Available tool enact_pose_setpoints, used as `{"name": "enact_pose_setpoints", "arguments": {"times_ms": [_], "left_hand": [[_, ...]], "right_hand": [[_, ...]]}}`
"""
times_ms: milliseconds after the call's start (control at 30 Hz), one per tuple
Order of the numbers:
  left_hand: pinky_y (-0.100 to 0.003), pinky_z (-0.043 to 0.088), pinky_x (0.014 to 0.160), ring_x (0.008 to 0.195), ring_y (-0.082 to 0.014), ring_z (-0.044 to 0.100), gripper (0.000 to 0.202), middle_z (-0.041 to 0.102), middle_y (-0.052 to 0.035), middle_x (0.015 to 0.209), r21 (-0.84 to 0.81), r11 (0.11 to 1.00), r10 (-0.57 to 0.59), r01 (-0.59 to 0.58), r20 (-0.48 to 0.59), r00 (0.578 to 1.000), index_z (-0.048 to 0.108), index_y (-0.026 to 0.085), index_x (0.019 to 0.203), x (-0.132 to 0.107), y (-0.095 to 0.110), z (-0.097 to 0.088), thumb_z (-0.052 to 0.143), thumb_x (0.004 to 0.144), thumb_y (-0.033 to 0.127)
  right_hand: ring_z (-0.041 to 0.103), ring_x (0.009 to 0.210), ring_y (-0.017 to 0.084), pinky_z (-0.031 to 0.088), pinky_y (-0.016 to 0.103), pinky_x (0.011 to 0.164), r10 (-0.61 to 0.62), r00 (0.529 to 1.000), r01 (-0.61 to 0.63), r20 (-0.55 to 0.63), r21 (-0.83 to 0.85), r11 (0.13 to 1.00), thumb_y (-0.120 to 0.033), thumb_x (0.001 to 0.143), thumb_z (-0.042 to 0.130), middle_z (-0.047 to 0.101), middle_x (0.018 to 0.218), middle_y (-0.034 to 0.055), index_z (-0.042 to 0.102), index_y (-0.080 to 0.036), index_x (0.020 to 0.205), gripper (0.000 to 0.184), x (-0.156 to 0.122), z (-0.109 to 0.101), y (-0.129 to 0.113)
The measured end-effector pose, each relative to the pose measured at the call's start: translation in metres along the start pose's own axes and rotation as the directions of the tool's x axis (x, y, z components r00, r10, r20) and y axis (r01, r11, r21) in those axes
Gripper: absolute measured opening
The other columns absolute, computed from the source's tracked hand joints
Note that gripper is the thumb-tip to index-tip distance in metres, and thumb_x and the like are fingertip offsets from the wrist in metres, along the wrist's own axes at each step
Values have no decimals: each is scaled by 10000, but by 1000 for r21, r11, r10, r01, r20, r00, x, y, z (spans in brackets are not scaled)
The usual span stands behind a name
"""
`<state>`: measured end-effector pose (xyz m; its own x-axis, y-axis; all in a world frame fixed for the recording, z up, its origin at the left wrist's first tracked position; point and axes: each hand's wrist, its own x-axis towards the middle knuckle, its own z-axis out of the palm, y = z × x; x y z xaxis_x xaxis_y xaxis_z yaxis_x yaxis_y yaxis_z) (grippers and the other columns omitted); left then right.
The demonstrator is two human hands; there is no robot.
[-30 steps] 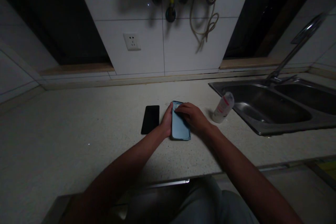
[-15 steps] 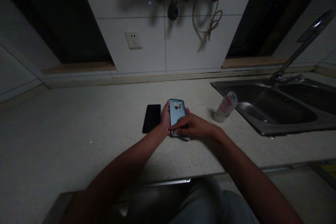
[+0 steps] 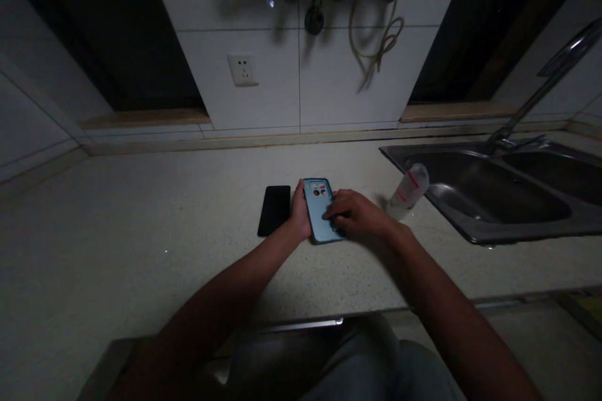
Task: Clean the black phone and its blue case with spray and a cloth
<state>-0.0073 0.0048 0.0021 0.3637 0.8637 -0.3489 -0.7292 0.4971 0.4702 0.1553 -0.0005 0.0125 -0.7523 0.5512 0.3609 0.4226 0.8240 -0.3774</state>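
A light blue phone case lies in my left hand, whose fingers wrap round its left edge and underside. Skin shows through the camera cutouts at its top, so no phone sits in it. Over the lower right of the case is my right hand, its fingers curled and their tips touching the inner face. Whether anything small is pinched in those fingers is hidden by shadow. Just left of my left hand, a black smartphone rests flat on the counter.
A translucent bottle with a red band stands on the pale countertop, right of my hands. Beyond it are a steel double sink and a faucet. The tiled wall behind carries a socket, valves and a hanging cord.
My right hand has moved up and to the right from the case's bottom end. The bottom of the case is now more exposed and has shifted slightly right.
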Motion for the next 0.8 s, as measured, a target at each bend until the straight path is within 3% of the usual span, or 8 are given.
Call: {"name": "enact_pose_setpoints", "arguments": {"times_ms": [133,267,500,667,800], "left_hand": [[-384,534,760,644,-226,652,594,687,-91,701,11,1000,4,-4,11,1000,680,139,854,0,1,-1,311,984,585],[-344,517,679,596,-205,630,553,682,-80,694,7,1000,-11,11,44,999,678,146,850,4,0,-6,361,976,581],[-395,546,724,628,-235,662,596,698,-106,712,114,990,-97,84,115,989,702,141,928,3,-4,-5,346,970,617],[-327,542,597,585,-198,650,653,702,-123,742,144,983,-138,116,160,977,688,118,952,-2,0,-5,352,950,678],[-257,470,462,469,-137,561,637,625,-70,624,142,982,-143,121,161,977,639,132,810,-6,1,-4,411,919,717]], "right_hand": [[621,857,232,449,412,836,49,991,-67,-123,-151,986,-105,813,654,769,900,65,784,-232,1005,263,0,4,10],[624,865,234,451,405,822,93,966,-141,-241,-191,971,-97,841,624,777,949,56,767,-260,1058,307,0,9,15],[630,888,252,500,398,800,179,856,-244,-485,-75,967,-103,835,573,764,932,71,757,-230,1066,322,-1,13,20],[646,904,255,511,411,825,218,811,-273,-543,-22,962,-111,822,544,762,949,78,753,-213,1057,331,-1,15,21],[663,865,231,521,393,818,265,776,-267,-573,83,960,-146,819,546,762,936,70,760,-222,1027,308,1,19,18]]}}
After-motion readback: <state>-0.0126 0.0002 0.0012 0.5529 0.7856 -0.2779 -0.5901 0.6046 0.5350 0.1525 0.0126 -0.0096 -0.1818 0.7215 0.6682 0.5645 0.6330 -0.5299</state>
